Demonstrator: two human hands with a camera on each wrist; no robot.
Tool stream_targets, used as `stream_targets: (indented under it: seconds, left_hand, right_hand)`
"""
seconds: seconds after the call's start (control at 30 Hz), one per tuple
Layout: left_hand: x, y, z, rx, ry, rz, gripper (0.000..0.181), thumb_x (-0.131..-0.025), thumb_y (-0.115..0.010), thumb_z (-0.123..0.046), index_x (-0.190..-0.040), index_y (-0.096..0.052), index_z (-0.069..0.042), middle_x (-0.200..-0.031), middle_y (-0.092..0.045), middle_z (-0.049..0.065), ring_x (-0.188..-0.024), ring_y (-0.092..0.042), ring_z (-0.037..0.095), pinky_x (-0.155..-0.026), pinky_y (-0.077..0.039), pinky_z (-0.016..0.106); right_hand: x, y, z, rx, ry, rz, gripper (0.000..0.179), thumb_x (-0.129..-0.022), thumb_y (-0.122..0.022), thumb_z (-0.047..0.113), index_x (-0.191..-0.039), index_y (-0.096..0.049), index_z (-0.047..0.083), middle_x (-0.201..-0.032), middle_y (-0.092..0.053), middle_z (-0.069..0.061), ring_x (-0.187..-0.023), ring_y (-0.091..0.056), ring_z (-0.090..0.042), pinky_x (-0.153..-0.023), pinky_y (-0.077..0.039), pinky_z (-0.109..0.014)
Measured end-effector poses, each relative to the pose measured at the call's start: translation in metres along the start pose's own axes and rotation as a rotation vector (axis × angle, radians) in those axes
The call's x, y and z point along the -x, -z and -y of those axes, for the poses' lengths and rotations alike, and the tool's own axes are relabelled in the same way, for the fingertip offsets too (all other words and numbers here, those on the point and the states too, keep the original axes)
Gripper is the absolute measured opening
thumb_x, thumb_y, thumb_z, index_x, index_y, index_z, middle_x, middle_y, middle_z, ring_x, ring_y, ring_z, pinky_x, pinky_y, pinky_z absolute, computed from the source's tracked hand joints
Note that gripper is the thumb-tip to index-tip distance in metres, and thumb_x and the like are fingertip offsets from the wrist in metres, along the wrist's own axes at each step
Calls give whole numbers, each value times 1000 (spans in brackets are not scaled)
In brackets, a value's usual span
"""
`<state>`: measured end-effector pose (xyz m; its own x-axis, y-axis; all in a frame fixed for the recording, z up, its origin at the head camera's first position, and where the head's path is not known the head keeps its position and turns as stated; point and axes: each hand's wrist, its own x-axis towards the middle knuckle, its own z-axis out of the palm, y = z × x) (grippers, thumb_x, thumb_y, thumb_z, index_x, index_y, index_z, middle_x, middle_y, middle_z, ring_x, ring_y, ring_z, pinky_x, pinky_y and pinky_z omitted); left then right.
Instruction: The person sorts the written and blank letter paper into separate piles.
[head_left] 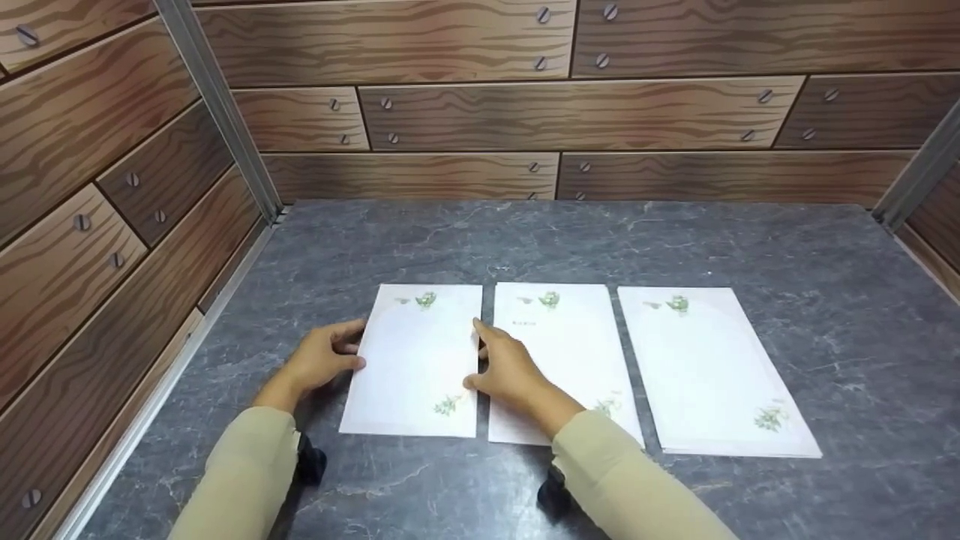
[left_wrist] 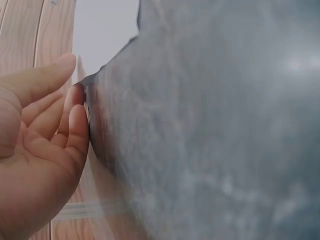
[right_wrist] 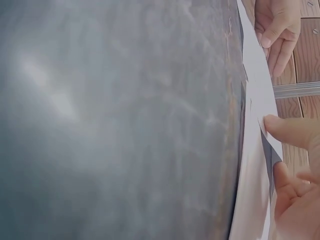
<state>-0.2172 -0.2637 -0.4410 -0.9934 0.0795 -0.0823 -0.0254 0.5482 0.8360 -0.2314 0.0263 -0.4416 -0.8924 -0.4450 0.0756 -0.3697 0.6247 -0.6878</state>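
Three white paper sheets with green plant prints lie side by side on the dark marbled table (head_left: 420, 487). The left sheet (head_left: 412, 352) is between my two hands. My left hand (head_left: 321, 358) touches its left edge with thumb and index fingertips. At its right edge is my right hand (head_left: 514, 367), thumb and index finger spread apart along the side. The right wrist view has the right thumb (right_wrist: 287, 130) against the paper (right_wrist: 260, 90). My right hand and forearm cover part of the middle sheet (head_left: 570, 352), which bears small print near its top.
The right sheet (head_left: 712, 367) shows layered edges at its bottom. Wood-patterned panels (head_left: 465, 112) rise behind the table and on the left, with a grey metal post (head_left: 225, 112) at the back left corner. Dark wrist devices (head_left: 553, 495) sit under both sleeves.
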Motion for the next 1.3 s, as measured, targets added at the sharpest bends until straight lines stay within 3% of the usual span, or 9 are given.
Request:
stream_targets:
  seconds: [0.13,0.37,0.53,0.8,1.3]
  left_hand:
    - [0,-2,-3,86,55,-31,59,-84,-66,10,-138,-43,7,-132,-50,26,-108,-57,34,-81,-53,32]
    - [-1,-4,-2,194,114,-48,55,-85,-62,11,-137,-44,8,-129,-51,26,-103,-58,26,-79,-54,31]
    - [-3,-5,-2,257,140,-58,54,-87,-61,9,-138,-43,9,-125,-53,25,-97,-60,22,-77,-55,31]
    - [-2,-8,-5,322,131,-71,56,-85,-60,9,-139,-42,9,-114,-56,19,-91,-59,18,-75,-55,32]
    - [-4,-9,-17,321,103,-64,58,-86,-60,10,-141,-41,4,-110,-55,17,-88,-56,18,-71,-55,31]
  right_hand:
    - [-2,-2,-1,-61,-40,-37,84,-75,-79,4,-143,-31,-10,-107,-58,-14,-91,-58,-20,-80,-50,-32]
    - [-2,-3,1,-198,-116,-82,76,-81,-73,1,-143,-31,-9,-129,-52,-16,-90,-56,-15,-72,-51,-23]
    - [-3,-2,1,-322,-176,-106,69,-83,-70,-2,-141,-35,-10,-128,-54,-16,-90,-58,-15,-71,-52,-22]
    - [-6,-2,-4,-449,-199,-143,63,-82,-68,-4,-136,-39,-15,-119,-57,-20,-93,-62,-21,-77,-53,-24]
    - [-6,9,-4,-384,-131,-162,58,-84,-66,-4,-138,-44,-7,-102,-58,-12,-81,-55,-14,-68,-48,-19]
